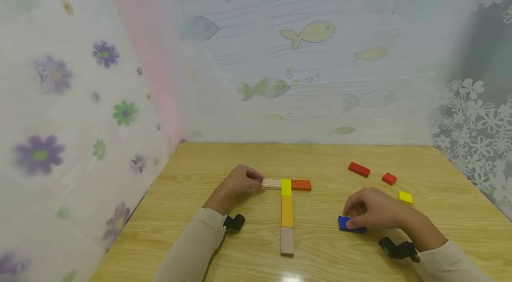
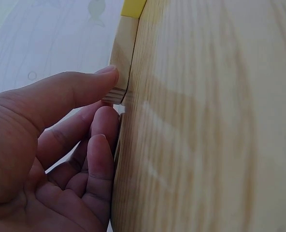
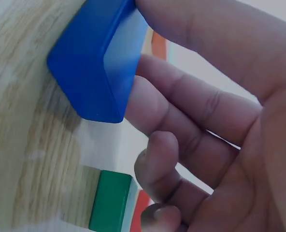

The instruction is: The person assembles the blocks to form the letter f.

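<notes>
My left hand (image 1: 244, 179) is at the free end of a plain wooden block (image 1: 272, 183), its thumb and fingers pinching that end; the left wrist view shows the thumb on the block's edge. The block's other end meets a yellow block (image 1: 286, 187), with an orange-red block (image 1: 301, 185) on the far side. From the yellow block a row runs toward me: an orange block (image 1: 286, 211), then a brownish block (image 1: 286, 241). On the right, my right hand (image 1: 374, 208) grips a blue block (image 3: 92, 63) between thumb and fingers, low over the table.
Beyond the right hand lie a long red block (image 1: 359, 169), a short red block (image 1: 389, 178) and another yellow block (image 1: 405, 197). A green block (image 3: 111, 200) shows in the right wrist view. Patterned walls stand behind and left of the wooden table (image 1: 224, 153).
</notes>
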Action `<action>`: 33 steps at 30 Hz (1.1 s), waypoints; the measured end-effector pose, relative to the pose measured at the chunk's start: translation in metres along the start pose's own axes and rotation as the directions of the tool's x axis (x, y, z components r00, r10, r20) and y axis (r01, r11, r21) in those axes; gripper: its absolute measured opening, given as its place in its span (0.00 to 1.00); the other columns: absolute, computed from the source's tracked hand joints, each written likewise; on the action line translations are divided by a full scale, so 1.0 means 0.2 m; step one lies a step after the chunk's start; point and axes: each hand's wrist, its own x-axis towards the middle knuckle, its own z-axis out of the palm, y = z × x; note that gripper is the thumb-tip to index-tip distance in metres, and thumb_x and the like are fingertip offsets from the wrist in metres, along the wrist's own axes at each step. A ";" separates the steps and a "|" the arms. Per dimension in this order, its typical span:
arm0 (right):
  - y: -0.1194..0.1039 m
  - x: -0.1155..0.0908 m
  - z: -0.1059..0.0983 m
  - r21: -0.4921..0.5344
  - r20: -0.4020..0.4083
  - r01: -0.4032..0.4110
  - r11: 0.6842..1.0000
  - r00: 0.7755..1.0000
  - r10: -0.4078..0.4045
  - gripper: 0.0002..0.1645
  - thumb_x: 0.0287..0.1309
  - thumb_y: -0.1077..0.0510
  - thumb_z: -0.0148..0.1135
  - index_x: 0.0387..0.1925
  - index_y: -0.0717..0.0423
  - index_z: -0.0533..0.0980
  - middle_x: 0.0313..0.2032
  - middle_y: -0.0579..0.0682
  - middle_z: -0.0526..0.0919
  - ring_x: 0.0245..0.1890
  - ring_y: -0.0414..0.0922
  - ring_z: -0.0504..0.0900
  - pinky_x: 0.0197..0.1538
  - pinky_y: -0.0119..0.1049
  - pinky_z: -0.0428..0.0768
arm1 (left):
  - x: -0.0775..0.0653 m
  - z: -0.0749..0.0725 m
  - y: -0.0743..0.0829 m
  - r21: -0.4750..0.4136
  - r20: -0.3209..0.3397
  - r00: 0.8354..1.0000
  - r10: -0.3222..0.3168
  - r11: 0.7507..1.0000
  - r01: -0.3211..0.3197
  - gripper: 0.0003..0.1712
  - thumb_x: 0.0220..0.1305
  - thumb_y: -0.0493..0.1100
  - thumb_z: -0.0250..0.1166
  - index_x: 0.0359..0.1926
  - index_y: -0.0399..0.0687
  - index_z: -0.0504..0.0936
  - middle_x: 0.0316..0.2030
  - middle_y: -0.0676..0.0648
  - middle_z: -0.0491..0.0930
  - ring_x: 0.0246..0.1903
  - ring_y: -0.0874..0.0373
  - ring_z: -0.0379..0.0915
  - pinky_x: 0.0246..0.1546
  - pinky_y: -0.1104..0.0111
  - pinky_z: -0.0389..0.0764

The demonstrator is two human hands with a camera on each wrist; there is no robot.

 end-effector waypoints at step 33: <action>-0.04 -0.01 0.00 0.013 0.063 -0.083 0.996 0.995 0.082 0.36 0.46 0.46 0.84 0.55 0.51 0.80 0.34 0.39 0.85 0.32 0.36 0.79 0.35 0.32 0.78 | -0.01 0.00 0.00 0.013 -0.011 1.000 0.007 1.000 -0.007 0.17 0.56 0.44 0.80 0.48 0.48 0.90 0.43 0.51 0.86 0.44 0.56 0.78 0.51 0.61 0.80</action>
